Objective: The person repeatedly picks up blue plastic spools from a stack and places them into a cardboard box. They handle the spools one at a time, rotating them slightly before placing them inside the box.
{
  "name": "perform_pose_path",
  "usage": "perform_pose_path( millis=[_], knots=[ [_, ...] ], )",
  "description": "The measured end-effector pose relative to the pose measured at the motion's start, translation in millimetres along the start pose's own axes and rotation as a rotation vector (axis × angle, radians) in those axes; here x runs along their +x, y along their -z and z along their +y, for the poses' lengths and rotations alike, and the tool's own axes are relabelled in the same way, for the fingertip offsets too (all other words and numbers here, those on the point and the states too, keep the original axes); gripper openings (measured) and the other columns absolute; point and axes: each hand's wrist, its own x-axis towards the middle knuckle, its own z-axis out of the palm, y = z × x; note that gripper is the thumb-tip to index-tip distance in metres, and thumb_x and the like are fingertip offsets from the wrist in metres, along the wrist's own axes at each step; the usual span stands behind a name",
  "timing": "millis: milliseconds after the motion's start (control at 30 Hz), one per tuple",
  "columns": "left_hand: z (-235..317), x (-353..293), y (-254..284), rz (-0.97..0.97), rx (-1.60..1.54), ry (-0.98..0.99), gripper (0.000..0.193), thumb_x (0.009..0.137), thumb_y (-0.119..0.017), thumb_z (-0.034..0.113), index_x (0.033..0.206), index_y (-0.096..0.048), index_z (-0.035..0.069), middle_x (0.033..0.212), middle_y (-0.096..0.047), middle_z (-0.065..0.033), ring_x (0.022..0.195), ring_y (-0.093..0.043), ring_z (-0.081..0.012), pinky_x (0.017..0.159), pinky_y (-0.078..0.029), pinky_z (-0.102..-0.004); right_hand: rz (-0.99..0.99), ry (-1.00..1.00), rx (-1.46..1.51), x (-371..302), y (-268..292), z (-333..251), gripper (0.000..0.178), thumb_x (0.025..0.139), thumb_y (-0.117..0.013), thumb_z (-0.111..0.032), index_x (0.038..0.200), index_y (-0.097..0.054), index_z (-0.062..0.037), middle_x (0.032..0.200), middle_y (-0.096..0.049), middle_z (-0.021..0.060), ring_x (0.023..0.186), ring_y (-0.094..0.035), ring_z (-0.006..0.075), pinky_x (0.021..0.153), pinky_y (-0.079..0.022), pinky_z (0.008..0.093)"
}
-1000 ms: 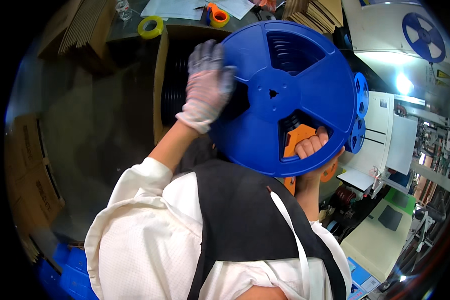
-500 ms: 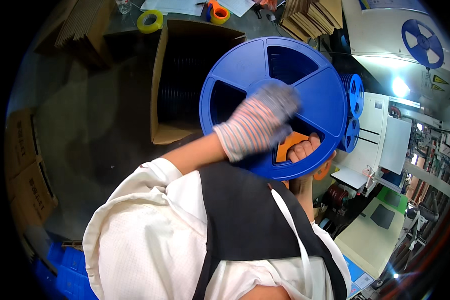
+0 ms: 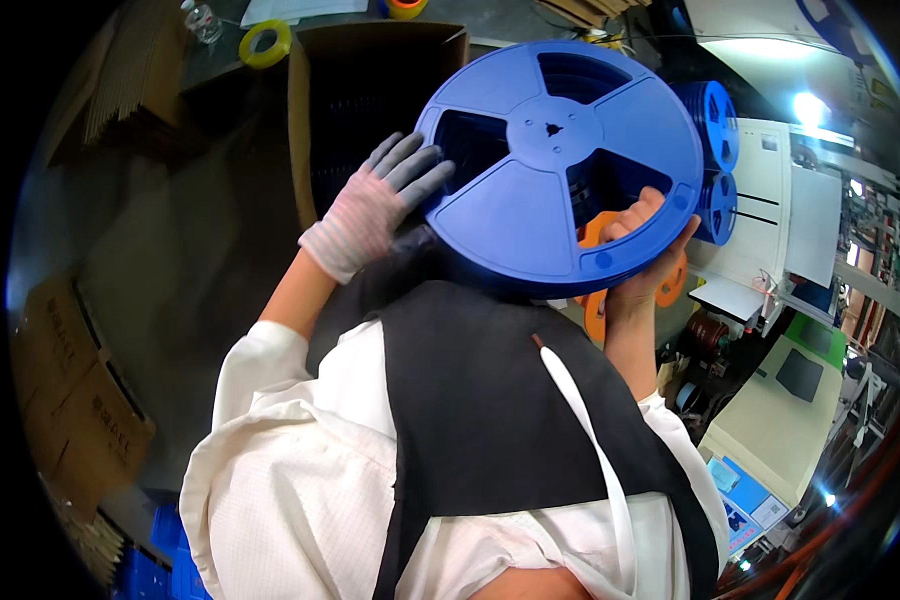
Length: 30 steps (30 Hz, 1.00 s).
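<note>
A large blue plastic reel (image 3: 490,215) with wedge-shaped openings is tilted up in front of my chest. My right hand (image 3: 642,212), bare, grips it at the lower right, its fingers curled through an opening and the rest of the hand around the rim. At the reel's left edge is my left hand (image 3: 370,205), in a striped glove with grey fingertips. Its fingers are spread, and the tips lie at the rim; whether they press on it I cannot tell. The reel's hub and small centre hole face up, uncovered.
Behind the reel stands an open cardboard carton (image 3: 301,130), its inside dark. A yellow tape roll (image 3: 245,46) and a clear bottle (image 3: 202,22) lie beyond it. Blue reels (image 3: 718,125) and orange reels (image 3: 673,284) are at the right. Folded cardboard (image 3: 120,95) stands at the far left.
My left hand has moved off the reel's centre to its left edge, fingers now spread. The reel has tilted and shifted slightly upward in view, still held by my right hand.
</note>
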Motion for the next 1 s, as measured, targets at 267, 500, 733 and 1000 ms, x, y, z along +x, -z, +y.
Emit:
perform_pose_path(
  millis=[267,500,733,1000],
  knots=[
    [-3,-8,-4,-0.175,0.055,-0.108,0.061,0.076,-0.073,0.023,0.129,-0.051,0.004,0.123,-0.053,-0.0168,0.123,-0.048,-0.0332,0.099,-0.047,-0.0395,0.079,-0.066,-0.079,15,-4,-4,0.043,0.086,-0.067,-0.050,0.083,-0.048,-0.0111,0.064,-0.040,-0.0032,0.058,-0.035,0.0086,0.055,-0.032,0.0251],
    [2,-36,10,-0.149,-0.370,0.219,0.038,0.085,-0.063,0.005,0.122,-0.054,0.005,0.116,-0.058,-0.0197,0.100,-0.061,-0.0386,0.080,-0.055,-0.0388,0.448,0.077,-0.540,39,-32,0,0.060,0.091,-0.062,-0.044,0.125,-0.051,0.0038,0.098,-0.065,0.0105,0.088,-0.064,0.0210,0.083,-0.055,0.0351],
    [11,-77,16,0.501,-1.815,0.849,0.024,0.094,-0.059,0.009,0.118,-0.058,0.008,0.110,-0.066,-0.0097,0.105,-0.064,-0.0229,0.085,-0.057,-0.0356,0.366,-0.052,-0.485,24,13,-25,0.043,0.096,-0.056,-0.036,0.116,-0.052,0.0018,0.079,-0.046,0.0026,0.071,-0.047,0.0150,0.072,-0.047,0.0328],
    [2,-103,1,0.543,-1.842,0.968,0.040,0.088,-0.070,0.024,0.119,-0.056,0.005,0.108,-0.065,-0.0120,0.102,-0.065,-0.0281,0.082,-0.059,-0.0428,0.426,-0.002,-0.366,5,31,-30,0.038,0.097,-0.055,-0.034,0.112,-0.051,0.0010,0.078,-0.049,0.0039,0.071,-0.049,0.0150,0.073,-0.048,0.0324]
  ],
)
